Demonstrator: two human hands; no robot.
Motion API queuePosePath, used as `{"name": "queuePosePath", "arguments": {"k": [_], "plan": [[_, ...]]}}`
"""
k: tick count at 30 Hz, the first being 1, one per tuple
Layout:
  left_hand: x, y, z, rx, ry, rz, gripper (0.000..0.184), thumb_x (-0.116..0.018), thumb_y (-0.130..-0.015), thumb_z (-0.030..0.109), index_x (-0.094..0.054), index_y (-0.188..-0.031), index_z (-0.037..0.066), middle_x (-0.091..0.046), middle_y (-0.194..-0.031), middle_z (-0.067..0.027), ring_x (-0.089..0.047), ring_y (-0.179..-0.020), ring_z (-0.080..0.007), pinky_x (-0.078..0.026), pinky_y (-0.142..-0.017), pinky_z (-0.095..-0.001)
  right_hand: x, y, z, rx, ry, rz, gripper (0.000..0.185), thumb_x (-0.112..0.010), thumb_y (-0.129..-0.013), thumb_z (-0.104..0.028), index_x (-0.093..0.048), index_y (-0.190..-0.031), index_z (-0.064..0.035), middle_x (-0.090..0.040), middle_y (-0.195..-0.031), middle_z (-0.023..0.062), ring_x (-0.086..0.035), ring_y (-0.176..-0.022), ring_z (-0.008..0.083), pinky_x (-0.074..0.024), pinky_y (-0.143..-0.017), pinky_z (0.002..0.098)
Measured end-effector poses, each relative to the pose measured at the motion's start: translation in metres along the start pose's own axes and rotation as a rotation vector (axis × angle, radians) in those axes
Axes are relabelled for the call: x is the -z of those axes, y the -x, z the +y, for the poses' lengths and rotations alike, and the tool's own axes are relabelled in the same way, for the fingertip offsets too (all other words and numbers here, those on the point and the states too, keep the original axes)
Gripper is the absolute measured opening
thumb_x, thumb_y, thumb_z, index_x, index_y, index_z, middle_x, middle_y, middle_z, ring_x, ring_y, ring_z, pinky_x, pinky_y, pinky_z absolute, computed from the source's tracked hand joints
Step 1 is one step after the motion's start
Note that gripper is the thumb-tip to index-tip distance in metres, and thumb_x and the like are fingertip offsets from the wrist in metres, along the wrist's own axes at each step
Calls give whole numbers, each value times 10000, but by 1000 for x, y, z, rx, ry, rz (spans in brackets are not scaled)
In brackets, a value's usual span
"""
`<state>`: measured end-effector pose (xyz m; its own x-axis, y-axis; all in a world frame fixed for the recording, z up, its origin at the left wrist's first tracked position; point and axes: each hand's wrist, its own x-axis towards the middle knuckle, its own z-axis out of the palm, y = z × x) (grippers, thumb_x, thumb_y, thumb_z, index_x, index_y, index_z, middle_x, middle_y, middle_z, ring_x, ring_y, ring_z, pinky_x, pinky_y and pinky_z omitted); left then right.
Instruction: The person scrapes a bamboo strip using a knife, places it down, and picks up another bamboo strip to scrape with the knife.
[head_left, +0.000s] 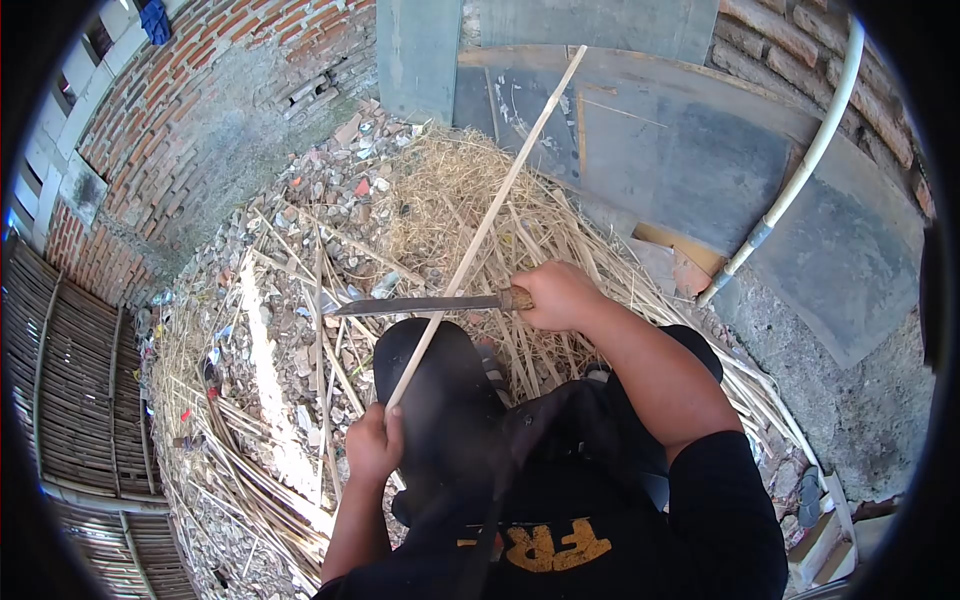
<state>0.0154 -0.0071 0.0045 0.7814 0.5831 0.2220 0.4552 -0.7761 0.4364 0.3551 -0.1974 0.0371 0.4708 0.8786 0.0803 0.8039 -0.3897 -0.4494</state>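
Observation:
My left hand (374,442) is closed around the lower end of a long, pale bamboo strip (496,205). The strip slants up and away to the right, past my knee. In my right hand (560,297) is the wooden handle of a machete (405,306), its long dark blade pointing left. The blade lies across the strip just above my left knee; whether its edge bites into the strip I cannot tell. My fingers hide part of the handle and the strip's near end.
Straw-like shavings (455,180) and split bamboo strips (250,450) cover the rubble ground (330,260) around my feet. Grey panels (680,150) lean on the brick wall ahead, with a pale pipe (815,160) at right. A slatted bamboo screen (80,380) stands at left.

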Motion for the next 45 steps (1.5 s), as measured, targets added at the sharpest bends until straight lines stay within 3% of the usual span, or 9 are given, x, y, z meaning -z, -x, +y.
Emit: {"name": "queuePosePath", "arguments": {"k": [17,23,32,35,45], "plan": [[1,0,0,7,-10,-12,367,-620,-1023,289,-524,-765,45,-579,-576,-222,-609,-551,-467,-467,-524,-533,7,3,-3,25,60,15,236,-735,-730,-210,-713,-933,-91,-716,-819,176,-706,-837,410,-562,-780,515],[-2,1,-3,-9,-55,24,364,-623,-1023,298,-534,-776,46,-595,-608,-225,-619,-578,-464,-472,-534,-536,10,-11,20,-168,-98,-38,227,-726,-762,-219,-720,-952,-96,-720,-862,179,-720,-915,375,-567,-820,512],[-4,2,-8,-35,-75,19,357,-631,-1019,299,-547,-779,49,-621,-642,-211,-632,-596,-455,-477,-540,-538,22,8,-16,-79,126,-15,259,-722,-765,-193,-743,-1003,-94,-725,-879,188,-709,-882,397,-557,-797,504],[-2,-1,1,5,-84,19,356,-631,-1018,298,-547,-778,49,-621,-640,-206,-632,-595,-452,-476,-540,-535,-3,-9,27,-166,-104,29,216,-720,-766,-192,-726,-952,-82,-719,-858,187,-707,-872,400,-558,-794,509],[1,0,-6,-50,-95,12,357,-626,-1022,299,-539,-782,49,-598,-616,-201,-623,-584,-447,-465,-540,-538,15,4,-9,-58,34,11,218,-731,-748,-190,-722,-937,-82,-719,-849,181,-710,-876,398,-563,-802,514]]}}
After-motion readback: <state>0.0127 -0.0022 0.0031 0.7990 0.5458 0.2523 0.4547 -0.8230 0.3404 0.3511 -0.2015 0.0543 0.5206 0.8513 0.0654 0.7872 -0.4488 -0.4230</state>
